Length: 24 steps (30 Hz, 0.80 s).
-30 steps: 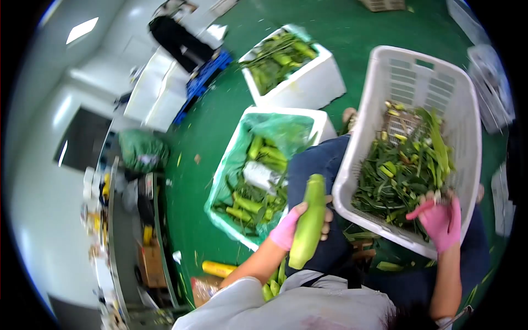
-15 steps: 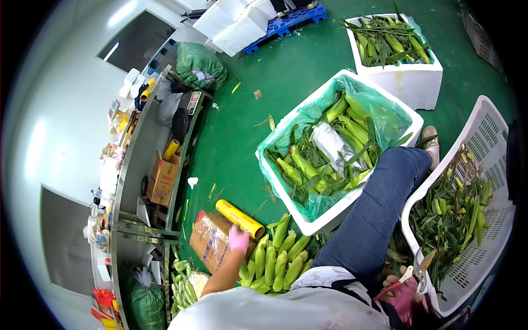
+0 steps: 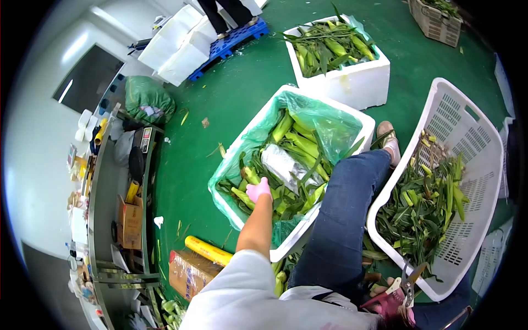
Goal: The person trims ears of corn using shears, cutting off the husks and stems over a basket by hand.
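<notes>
My left hand [image 3: 259,190], in a pink glove, reaches into a white foam box [image 3: 263,254] lined with a green plastic bag [image 3: 330,124]. Its fingers close on an ear of corn [image 3: 251,175] in green husk. Other husked ears and a silvery wrapped pack [image 3: 286,166] lie beside it in the box. At the lower right, my right hand [image 3: 391,306], also pink-gloved, holds pruning shears [image 3: 407,285] with the blades upward. That hand is partly in shadow. Near the shears stands a white slotted basket [image 3: 379,220] holding cut leaves and stalks [image 3: 423,203].
A second foam box [image 3: 346,88] of corn stands behind. A cardboard box [image 3: 190,274] and a yellow film roll [image 3: 209,251] lie at lower left, near a steel workbench [image 3: 102,203]. Farther off are a green sack [image 3: 147,99], a blue pallet [image 3: 228,47] with a person's legs, and a crate [image 3: 436,22].
My left hand has moved from beside the yellow roll and corn pile up into the lined foam box, onto an ear. The view has shifted right. My right hand still holds the shears.
</notes>
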Tool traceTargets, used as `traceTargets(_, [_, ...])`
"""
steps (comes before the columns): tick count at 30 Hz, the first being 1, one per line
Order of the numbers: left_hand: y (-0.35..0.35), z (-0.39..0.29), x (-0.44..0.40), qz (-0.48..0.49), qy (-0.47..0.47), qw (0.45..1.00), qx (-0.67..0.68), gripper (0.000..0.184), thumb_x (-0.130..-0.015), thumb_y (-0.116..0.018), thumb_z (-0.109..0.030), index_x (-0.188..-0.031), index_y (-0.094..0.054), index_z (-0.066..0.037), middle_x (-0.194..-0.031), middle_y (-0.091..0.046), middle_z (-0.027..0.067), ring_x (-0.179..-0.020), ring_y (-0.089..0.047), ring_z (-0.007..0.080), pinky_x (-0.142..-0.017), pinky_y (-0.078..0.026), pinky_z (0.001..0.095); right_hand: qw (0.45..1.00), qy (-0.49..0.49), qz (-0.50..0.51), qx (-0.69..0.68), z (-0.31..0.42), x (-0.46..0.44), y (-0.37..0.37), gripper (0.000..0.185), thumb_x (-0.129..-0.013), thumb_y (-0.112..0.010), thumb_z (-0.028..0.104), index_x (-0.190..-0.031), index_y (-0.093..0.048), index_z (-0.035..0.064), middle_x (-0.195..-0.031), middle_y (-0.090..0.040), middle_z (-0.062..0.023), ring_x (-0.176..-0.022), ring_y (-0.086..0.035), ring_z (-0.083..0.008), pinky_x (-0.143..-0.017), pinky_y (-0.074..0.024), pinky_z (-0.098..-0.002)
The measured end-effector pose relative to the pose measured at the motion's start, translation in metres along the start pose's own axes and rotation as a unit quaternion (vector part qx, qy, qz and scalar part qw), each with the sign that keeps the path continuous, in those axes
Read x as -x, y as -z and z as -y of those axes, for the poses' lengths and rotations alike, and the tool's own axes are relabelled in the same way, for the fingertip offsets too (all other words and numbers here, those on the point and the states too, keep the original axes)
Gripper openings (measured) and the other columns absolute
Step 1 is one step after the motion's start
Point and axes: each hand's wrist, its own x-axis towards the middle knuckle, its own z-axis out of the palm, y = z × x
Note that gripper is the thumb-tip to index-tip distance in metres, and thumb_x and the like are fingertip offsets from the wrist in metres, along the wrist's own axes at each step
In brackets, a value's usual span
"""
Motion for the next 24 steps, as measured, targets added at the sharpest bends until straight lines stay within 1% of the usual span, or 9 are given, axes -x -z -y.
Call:
traceTargets(2, [0.001, 0.035, 0.000, 0.012, -0.091, 0.971, 0.221, 0.058, -0.078, -0.078, -0.031, -0.120, -0.060, 0.005, -0.122, -0.062, 0.0210, -0.107, -0.063, 0.0349, -0.096, -0.052, 0.0421, 1.000, -0.007, 0.007, -0.011, 0.011, -0.004, -0.013, 0.062, -0.092, -0.062, 0.040, -0.147, -0.048, 0.0144, -0.132, -0.061, -0.0238, -0.128, -0.053, -0.0441, -0.104, -0.0428, -0.0660])
traceTargets(4, [0.024, 0.039, 0.027, 0.058, 0.002, 0.905, 0.422, 0.066, -0.093, -0.071, -0.022, -0.148, -0.042, 0.001, -0.136, -0.058, 0.0171, -0.115, -0.060, 0.0297, -0.100, -0.050, 0.0417, 0.999, -0.014, 0.022, -0.019, 0.023, -0.007, -0.024, 0.070, -0.086, -0.068, 0.036, -0.148, -0.046, 0.0109, -0.130, -0.062, -0.0236, -0.125, -0.056, -0.0429, -0.103, -0.0451, -0.0626])
traceTargets(6, [0.031, 0.042, 0.024, 0.089, -0.011, 0.902, 0.422, 0.073, -0.095, -0.071, -0.023, -0.154, -0.034, -0.002, -0.144, -0.053, 0.0180, -0.121, -0.058, 0.0303, -0.104, -0.048, 0.0415, 0.999, -0.020, 0.044, -0.021, 0.036, -0.016, -0.041, 0.078, -0.081, -0.075, 0.031, -0.149, -0.044, 0.0074, -0.127, -0.063, -0.0235, -0.121, -0.059, -0.0418, -0.101, -0.0473, -0.0591])
traceTargets(9, [0.046, 0.009, 0.044, 0.151, -0.210, 0.915, 0.308, 0.078, -0.092, -0.076, -0.029, -0.152, -0.036, 0.004, -0.143, -0.054, 0.0211, -0.125, -0.056, 0.0291, -0.109, -0.043, 0.0383, 0.996, -0.001, 0.093, -0.009, 0.062, -0.027, -0.057, 0.090, -0.073, -0.084, 0.025, -0.150, -0.041, 0.0021, -0.124, -0.064, -0.0232, -0.116, -0.063, -0.0401, -0.099, -0.0506, -0.0539])
traceTargets(12, [0.108, -0.081, 0.121, 0.322, -0.363, 0.831, 0.273, 0.071, -0.089, -0.079, -0.035, -0.137, -0.053, 0.010, -0.124, -0.068, 0.0203, -0.115, -0.064, 0.0250, -0.102, -0.048, 0.0348, 0.980, 0.099, 0.156, 0.076, 0.083, -0.037, -0.057, 0.091, -0.072, -0.083, 0.024, -0.149, -0.040, -0.0001, -0.123, -0.063, -0.0242, -0.115, -0.063, -0.0398, -0.101, -0.0504, -0.0548])
traceTargets(16, [0.188, -0.171, 0.261, 0.317, -0.601, 0.732, 0.051, 0.057, -0.084, -0.079, -0.037, -0.126, -0.061, -0.001, -0.102, -0.072, 0.0192, -0.095, -0.071, 0.0360, -0.084, -0.056, 0.0408, 0.957, 0.131, 0.092, 0.241, 0.107, -0.018, -0.072, 0.091, -0.072, -0.082, 0.006, -0.151, -0.037, 0.0064, -0.123, -0.055, -0.0067, -0.112, -0.054, -0.0196, -0.097, -0.0480, -0.0389])
traceTargets(17, [0.193, -0.177, 0.289, 0.328, -0.633, 0.701, 0.041, 0.054, -0.084, -0.080, -0.035, -0.122, -0.063, -0.002, -0.099, -0.072, 0.0179, -0.092, -0.072, 0.0340, -0.083, -0.056, 0.0396, 0.922, 0.182, 0.100, 0.326, 0.102, -0.026, -0.055, 0.091, -0.074, -0.085, 0.011, -0.151, -0.036, 0.0063, -0.122, -0.055, -0.0050, -0.114, -0.052, -0.0175, -0.098, -0.0471, -0.0364])
traceTargets(23, [0.201, -0.161, 0.416, 0.345, -0.764, 0.542, -0.053, 0.050, -0.080, -0.081, -0.032, -0.119, -0.065, -0.006, -0.104, -0.071, 0.0179, -0.094, -0.070, 0.0367, -0.080, -0.057, 0.0402, 0.816, 0.350, -0.101, 0.450, 0.094, -0.031, -0.034, 0.096, -0.074, -0.088, 0.036, -0.146, -0.040, -0.0047, -0.125, -0.057, -0.0215, -0.116, -0.058, -0.0311, -0.103, -0.0475, -0.0390])
traceTargets(24, [0.198, -0.154, 0.427, 0.346, -0.782, 0.515, -0.055, 0.051, -0.079, -0.082, -0.031, -0.120, -0.064, -0.006, -0.106, -0.071, 0.0179, -0.095, -0.069, 0.0367, -0.081, -0.057, 0.0401, 0.847, 0.307, -0.078, 0.427, 0.110, -0.018, -0.037, 0.095, -0.075, -0.087, 0.036, -0.147, -0.040, -0.0042, -0.127, -0.056, -0.0230, -0.119, -0.058, -0.0342, -0.105, -0.0465, -0.0401])
